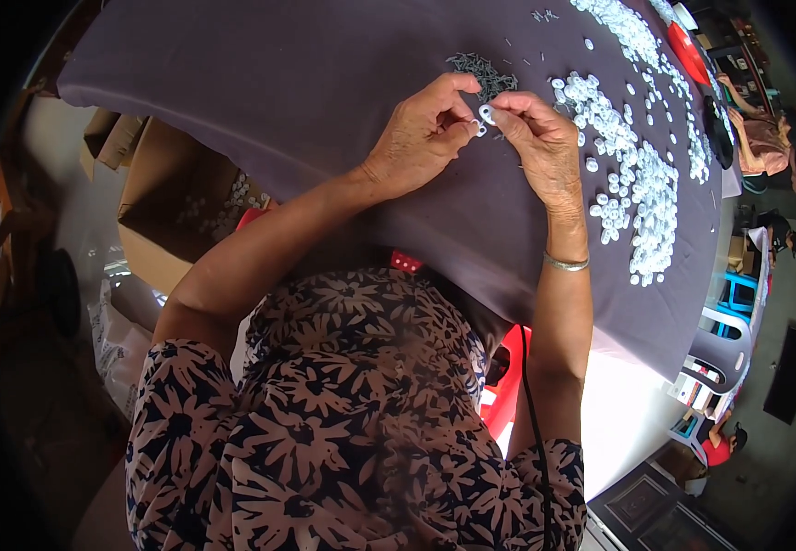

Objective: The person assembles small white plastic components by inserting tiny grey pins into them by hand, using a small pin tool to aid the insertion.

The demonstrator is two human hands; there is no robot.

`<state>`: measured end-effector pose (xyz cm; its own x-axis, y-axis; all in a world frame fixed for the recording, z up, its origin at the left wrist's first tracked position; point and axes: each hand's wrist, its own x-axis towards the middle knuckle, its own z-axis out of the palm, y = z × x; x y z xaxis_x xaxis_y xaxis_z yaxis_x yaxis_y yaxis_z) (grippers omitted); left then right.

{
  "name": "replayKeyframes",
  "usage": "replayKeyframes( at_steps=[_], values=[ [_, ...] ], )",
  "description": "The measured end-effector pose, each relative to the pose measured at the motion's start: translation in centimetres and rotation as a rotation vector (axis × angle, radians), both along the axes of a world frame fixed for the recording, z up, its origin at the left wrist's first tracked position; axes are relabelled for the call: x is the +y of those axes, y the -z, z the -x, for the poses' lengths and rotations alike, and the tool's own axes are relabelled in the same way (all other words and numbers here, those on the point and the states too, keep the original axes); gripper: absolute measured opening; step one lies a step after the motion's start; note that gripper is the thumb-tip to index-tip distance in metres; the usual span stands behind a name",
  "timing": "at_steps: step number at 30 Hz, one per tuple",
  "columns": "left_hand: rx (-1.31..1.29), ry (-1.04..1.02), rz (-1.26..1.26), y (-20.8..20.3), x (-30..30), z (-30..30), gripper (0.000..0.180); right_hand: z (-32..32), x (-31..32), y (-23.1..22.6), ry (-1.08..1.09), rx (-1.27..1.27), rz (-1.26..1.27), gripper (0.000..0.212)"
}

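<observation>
Over the dark cloth, my left hand (425,136) and my right hand (541,145) meet fingertip to fingertip. My right thumb and fingers pinch a small white oval plastic piece (487,113) with a hole in it. Against it, my left thumb and forefinger hold another small white plastic piece (479,129), partly hidden by the fingertips. Just beyond my hands lies a pile of small grey nails or screws (484,73). To the right of my right hand spread many loose white plastic pieces (650,207) like the ones I hold.
The table's purple-grey cloth (260,73) drapes over its near edge. An open cardboard box (154,234) with white pieces inside stands at left. A red dish (687,53) is at the far right. Other people (765,147) sit beyond the table, near a grey chair (736,354).
</observation>
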<state>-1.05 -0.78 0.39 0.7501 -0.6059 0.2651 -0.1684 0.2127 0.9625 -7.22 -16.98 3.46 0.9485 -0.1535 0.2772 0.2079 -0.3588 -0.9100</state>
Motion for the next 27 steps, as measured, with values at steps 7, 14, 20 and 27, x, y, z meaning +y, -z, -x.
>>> replayKeyframes(
  at_steps=[7,14,20,27],
  values=[
    [-0.005,0.043,-0.055,-0.2,0.3,-0.1,0.038,0.0,-0.1,0.2,-0.017,-0.024,0.041,0.011],
    [0.019,0.048,-0.055,-0.2,0.4,-0.2,0.040,-0.1,0.0,0.1,-0.032,0.036,0.046,0.007],
    [0.038,0.015,-0.109,-0.5,0.5,-0.1,0.041,-0.1,0.2,0.4,-0.047,0.002,0.031,0.006],
    [0.095,-0.001,-0.002,-0.7,0.5,0.1,0.037,0.1,0.0,1.0,-0.140,0.035,-0.069,0.021]
  ],
)
